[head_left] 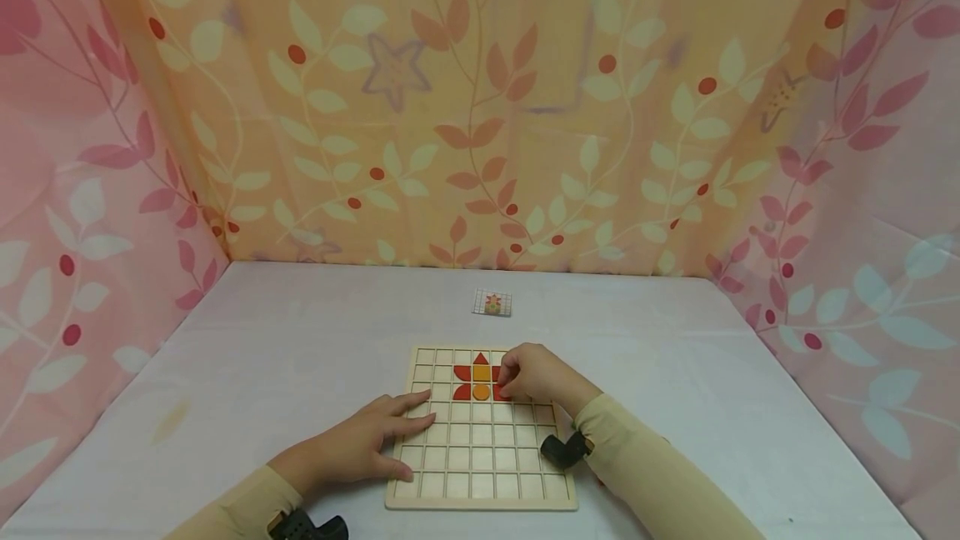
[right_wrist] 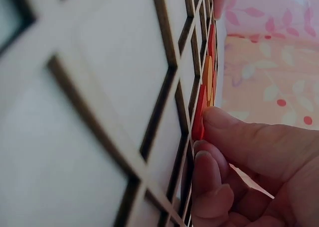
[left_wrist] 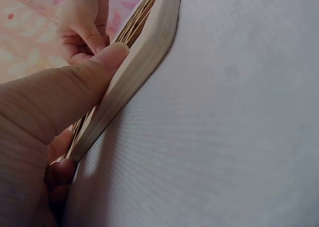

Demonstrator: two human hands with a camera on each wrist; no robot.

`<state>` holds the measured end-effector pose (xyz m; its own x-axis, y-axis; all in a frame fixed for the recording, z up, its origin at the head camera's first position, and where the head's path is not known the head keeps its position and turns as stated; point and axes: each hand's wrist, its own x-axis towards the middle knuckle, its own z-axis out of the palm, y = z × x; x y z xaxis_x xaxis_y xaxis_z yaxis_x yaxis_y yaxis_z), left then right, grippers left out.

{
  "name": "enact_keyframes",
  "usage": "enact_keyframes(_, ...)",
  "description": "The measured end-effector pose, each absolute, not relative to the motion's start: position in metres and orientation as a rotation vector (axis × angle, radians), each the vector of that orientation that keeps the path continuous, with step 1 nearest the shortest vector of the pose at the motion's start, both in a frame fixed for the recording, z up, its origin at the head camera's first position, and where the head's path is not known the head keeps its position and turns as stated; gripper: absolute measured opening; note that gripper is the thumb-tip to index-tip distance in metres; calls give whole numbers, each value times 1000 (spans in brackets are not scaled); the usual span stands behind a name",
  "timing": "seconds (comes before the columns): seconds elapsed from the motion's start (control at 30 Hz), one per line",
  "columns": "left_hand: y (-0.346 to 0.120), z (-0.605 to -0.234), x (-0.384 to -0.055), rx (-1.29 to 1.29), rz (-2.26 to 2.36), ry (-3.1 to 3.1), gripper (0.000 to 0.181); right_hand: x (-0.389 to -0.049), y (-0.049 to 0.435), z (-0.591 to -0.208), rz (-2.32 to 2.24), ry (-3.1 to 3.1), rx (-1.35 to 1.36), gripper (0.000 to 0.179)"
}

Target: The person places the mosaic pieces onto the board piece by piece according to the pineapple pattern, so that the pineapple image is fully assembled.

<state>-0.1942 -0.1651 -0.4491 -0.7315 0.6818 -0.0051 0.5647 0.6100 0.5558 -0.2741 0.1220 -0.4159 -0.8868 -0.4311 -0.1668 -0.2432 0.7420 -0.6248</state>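
A wooden grid board (head_left: 482, 486) lies on the table. Red and orange pieces fill cells near its top: a red triangle (head_left: 481, 359), an orange square (head_left: 481, 373), an orange circle (head_left: 481, 392) and curved red pieces (head_left: 462, 392) on either side. My right hand (head_left: 542, 375) pinches a red tile (right_wrist: 199, 112) at the cell right of the orange circle; the fingers partly cover it. Across the board's left edge rests my left hand (head_left: 360, 444), fingers spread, with its thumb on the rim in the left wrist view (left_wrist: 112, 57).
A small card (head_left: 492, 303) with a printed grid and a similar red and orange figure lies beyond the board. White cloth (head_left: 300, 323) covers the table. Patterned curtains (head_left: 480, 107) stand at the back and both sides. Each wrist wears a black camera (head_left: 566, 448).
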Motion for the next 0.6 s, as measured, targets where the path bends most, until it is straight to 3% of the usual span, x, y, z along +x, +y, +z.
enact_keyframes(0.6, -166, -451, -195, 1039, 773, 2631, 74, -277, 142, -405, -915, 2660, -494, 6)
